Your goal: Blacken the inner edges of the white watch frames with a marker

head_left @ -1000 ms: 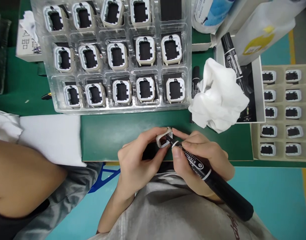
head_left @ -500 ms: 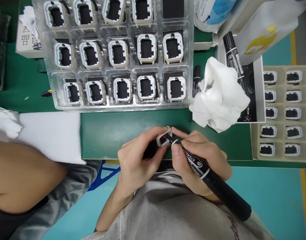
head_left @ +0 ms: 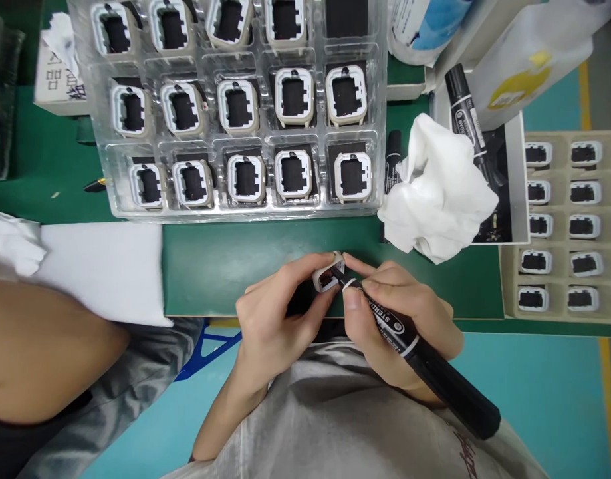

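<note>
A small beige watch-case frame (head_left: 323, 279) is pinched between the thumb and forefinger of my left hand (head_left: 275, 316), tilted on its side near the table's front edge. My right hand (head_left: 402, 313) grips a black marker pen (head_left: 419, 352) like a writing tool. The marker's tip reaches into the frame's opening; whether it touches the inner wall I cannot make out. My right forefinger rests close to the frame's upper right corner. Just behind my hands stands a clear plastic tray (head_left: 245, 214) with rows of similar white-rimmed frames (head_left: 246, 178) over black pads.
A crumpled white cloth (head_left: 437, 193) lies right of the tray, by a box (head_left: 522, 179) with another marker (head_left: 465, 113). Bottles (head_left: 529, 66) stand behind it. A beige tray (head_left: 554, 279) of frames is at right. A co-worker's arm (head_left: 46, 352) and white sheets (head_left: 103, 266) are at left.
Both hands, the frame and the marker hold nearly the same pose. The co-worker's arm at the left has shifted slightly.
</note>
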`<state>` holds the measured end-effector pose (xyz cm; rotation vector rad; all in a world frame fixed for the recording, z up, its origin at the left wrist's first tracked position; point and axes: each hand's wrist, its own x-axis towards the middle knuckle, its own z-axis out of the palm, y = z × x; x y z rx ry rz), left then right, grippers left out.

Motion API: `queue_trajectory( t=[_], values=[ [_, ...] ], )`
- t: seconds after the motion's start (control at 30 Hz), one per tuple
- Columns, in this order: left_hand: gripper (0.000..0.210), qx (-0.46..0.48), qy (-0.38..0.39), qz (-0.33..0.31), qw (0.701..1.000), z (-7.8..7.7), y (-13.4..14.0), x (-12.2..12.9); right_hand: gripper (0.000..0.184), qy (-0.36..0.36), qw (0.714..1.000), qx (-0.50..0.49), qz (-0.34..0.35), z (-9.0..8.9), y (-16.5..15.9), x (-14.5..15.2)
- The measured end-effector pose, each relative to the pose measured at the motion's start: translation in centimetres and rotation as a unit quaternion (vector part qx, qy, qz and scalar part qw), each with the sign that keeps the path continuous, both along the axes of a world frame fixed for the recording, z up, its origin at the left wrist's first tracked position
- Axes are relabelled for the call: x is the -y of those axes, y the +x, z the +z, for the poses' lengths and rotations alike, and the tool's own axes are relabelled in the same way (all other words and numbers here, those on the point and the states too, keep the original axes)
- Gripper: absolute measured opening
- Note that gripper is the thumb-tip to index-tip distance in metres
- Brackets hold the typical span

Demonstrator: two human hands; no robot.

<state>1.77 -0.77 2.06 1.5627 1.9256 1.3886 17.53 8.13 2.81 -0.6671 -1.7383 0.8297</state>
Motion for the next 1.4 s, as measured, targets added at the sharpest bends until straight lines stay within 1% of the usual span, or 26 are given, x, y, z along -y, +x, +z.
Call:
queue_trajectory(
  t=[0.13, 0.3, 0.47, 0.67, 0.83, 1.03, 1.23, 1.4],
  values=[
    [0.042, 0.002, 0.001, -0.001, 1.000, 0.04, 0.03, 0.00, 0.033, 0.002, 1.000, -0.001, -0.003, -0.07, -0.06, 0.01],
    [0.042, 0.007, 0.005, -0.003, 1.000, 0.03, 0.07, 0.00, 0.039, -0.002, 1.000, -0.002, -0.005, -0.12, -0.06, 0.00],
    [0.046, -0.005, 0.010, -0.016, 1.000, 0.01, -0.06, -0.07, 0.033, 0.016, 1.000, -0.004, 0.001, -0.14, 0.07, -0.08],
    [0.044, -0.023, 0.045, -0.015, 0.999, -0.19, -0.16, -0.25, 0.032, 0.021, 1.000, -0.016, -0.004, 0.13, -0.14, -0.25],
    [0.041, -0.024, 0.037, -0.009, 0.999, -0.17, -0.05, -0.26, 0.030, 0.023, 1.000, -0.016, -0.006, 0.19, -0.24, -0.26],
    [0.044, -0.021, 0.048, -0.010, 0.999, -0.28, 0.01, -0.31, 0.030, 0.025, 0.999, -0.021, -0.006, 0.18, -0.18, -0.18],
    [0.041, -0.024, 0.037, -0.007, 0.999, -0.32, -0.01, -0.16, 0.030, 0.020, 1.000, -0.017, -0.006, 0.23, -0.10, -0.08],
    [0.044, -0.019, 0.040, -0.009, 0.999, -0.34, -0.01, -0.12, 0.031, 0.023, 1.000, -0.012, -0.010, 0.22, -0.16, -0.05]
  ],
)
